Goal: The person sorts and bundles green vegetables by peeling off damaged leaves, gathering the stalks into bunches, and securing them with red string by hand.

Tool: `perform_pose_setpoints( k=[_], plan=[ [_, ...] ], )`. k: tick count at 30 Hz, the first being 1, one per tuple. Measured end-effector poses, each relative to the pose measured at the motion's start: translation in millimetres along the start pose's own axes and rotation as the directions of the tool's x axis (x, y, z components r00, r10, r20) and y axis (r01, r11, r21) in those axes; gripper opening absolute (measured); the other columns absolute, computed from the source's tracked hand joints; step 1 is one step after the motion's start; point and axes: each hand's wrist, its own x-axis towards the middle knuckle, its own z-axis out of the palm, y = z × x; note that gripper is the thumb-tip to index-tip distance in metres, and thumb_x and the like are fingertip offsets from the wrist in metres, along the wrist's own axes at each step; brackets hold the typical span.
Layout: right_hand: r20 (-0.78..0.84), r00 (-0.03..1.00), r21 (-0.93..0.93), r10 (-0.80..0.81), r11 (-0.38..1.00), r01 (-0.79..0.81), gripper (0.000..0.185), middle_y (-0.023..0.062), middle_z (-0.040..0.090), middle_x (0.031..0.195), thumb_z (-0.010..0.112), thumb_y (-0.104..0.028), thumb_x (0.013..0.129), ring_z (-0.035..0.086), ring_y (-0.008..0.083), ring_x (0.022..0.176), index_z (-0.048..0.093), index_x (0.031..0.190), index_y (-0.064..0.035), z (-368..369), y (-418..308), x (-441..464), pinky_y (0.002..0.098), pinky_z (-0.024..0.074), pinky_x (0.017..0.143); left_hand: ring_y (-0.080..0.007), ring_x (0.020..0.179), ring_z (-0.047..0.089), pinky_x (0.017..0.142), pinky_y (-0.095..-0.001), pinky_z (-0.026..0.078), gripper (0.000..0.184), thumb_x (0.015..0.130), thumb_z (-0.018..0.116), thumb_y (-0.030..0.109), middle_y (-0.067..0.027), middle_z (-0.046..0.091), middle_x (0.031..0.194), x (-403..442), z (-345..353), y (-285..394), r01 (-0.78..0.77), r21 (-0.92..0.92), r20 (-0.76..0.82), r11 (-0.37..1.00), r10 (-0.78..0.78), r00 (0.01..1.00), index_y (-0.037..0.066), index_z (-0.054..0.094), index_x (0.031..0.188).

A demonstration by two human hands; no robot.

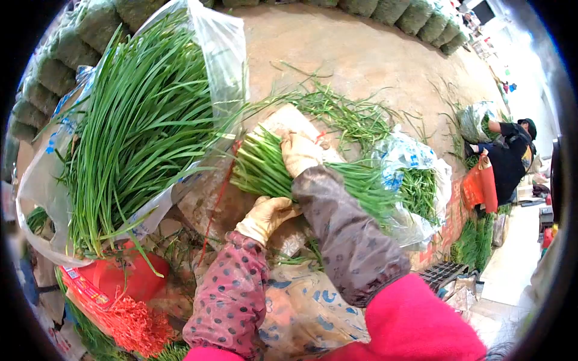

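Observation:
A bundle of long green chives [262,162] lies across a pale board [292,120], with the cut ends to the left and the leaves trailing right. My right hand [300,155], in a cream glove, grips the bundle from above. Below it, my left hand [268,216], gloved too, curls against the near underside of the bundle; its fingertips are partly hidden. A thin red string [220,207] runs down just left of the bundle. At the left, a big open plastic bag [223,45] holds a large heap of loose chives [141,120].
Loose chive scraps [349,114] litter the floor beyond the board. A white-blue plastic bag [442,180] with greens stands at the right. Red strings [135,325] hang at the lower left. Another person [515,156] works at far right. Packed sacks [415,18] line the back.

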Motion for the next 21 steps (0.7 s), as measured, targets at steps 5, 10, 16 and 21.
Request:
perform_pose_setpoints(
  k=[5, 10, 16, 21],
  plan=[
    [-0.373, 0.813, 0.549, 0.447, 0.813, -0.195, 0.026, 0.0199, 0.065, 0.098, 0.05, -0.017, 0.087, 0.062, 0.035, 0.089, 0.059, 0.108, -0.0044, -1, 16, -11, 0.0396, 0.0479, 0.078, -0.0305, 0.089, 0.063, 0.091, -0.0517, 0.051, 0.009, 0.078, 0.062, -0.008, -0.0162, 0.063, 0.087, 0, -4, 1, 0.011, -0.113, 0.073, 0.994, -0.003, 0.997, -0.009, 0.06, 0.086],
    [-0.063, 0.734, 0.553, 0.677, 0.636, -0.539, 0.03, 0.0242, 0.064, 0.1, 0.051, -0.015, 0.081, 0.062, 0.0379, 0.095, 0.059, 0.106, -0.0016, -2, 36, 17, 0.0423, 0.0481, 0.082, -0.0367, 0.093, 0.061, 0.093, -0.0541, 0.049, 0.015, 0.077, 0.064, -0.007, -0.0237, 0.06, 0.093, 1, 2, 4, 0.023, -0.147, 0.102, 0.989, -0.008, 0.995, -0.012, 0.059, 0.09],
    [0.027, 0.867, 0.197, 0.497, 0.848, -0.492, 0.028, 0.0214, 0.065, 0.102, 0.057, -0.019, 0.078, 0.063, 0.0329, 0.099, 0.063, 0.1, -0.0018, -5, 28, 24, 0.0384, 0.0473, 0.086, -0.032, 0.1, 0.058, 0.09, -0.0468, 0.052, 0.035, 0.084, 0.069, 0.006, -0.0175, 0.057, 0.11, 1, 13, 6, 0.034, -0.082, 0.043, 0.996, -0.03, 0.999, -0.009, 0.053, 0.111],
    [0.094, 0.908, -0.068, 0.408, 0.913, -0.403, 0.028, 0.0168, 0.065, 0.109, 0.049, -0.016, 0.085, 0.062, 0.0316, 0.103, 0.064, 0.108, -0.009, -17, 10, 27, 0.0392, 0.0472, 0.088, -0.0286, 0.092, 0.06, 0.081, -0.042, 0.057, 0.046, 0.082, 0.074, 0.019, -0.0137, 0.056, 0.115, -8, 27, 14, 0.031, -0.027, -0.005, 0.999, -0.031, 1.0, -0.004, 0.053, 0.116]
  ],
)
